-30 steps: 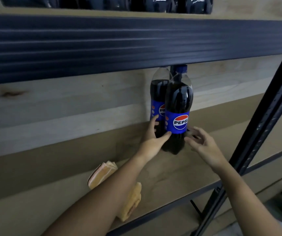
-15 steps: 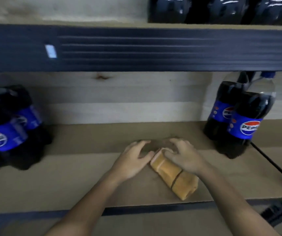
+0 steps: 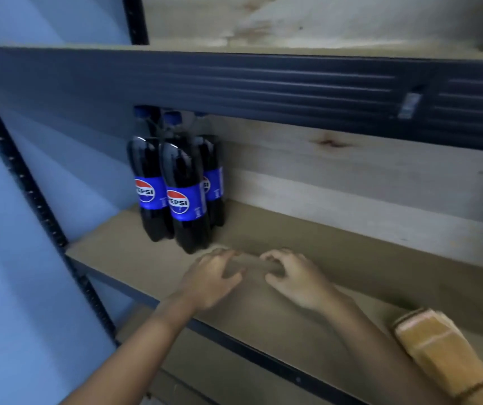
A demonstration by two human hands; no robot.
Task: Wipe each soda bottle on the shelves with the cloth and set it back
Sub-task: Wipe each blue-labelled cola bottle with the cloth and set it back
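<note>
Three dark cola-filled plastic soda bottles with blue caps and blue Pepsi labels (image 3: pixel 186 188) stand upright, bunched and touching, at the left end of the brown wooden shelf board (image 3: pixel 351 252). Folded tan-orange cloth (image 3: pixel 444 352) lies on the same board, well apart from the bottles toward its right front edge. Left hand (image 3: pixel 211 282) hovers just in front of the bottles, fingers loosely curled, holding nothing. Right hand (image 3: pixel 295 277) beside it, fingers also loosely bent, holding nothing. Dark blue ribbed metal beam (image 3: pixel 234 83) spans above the bottles
</note>
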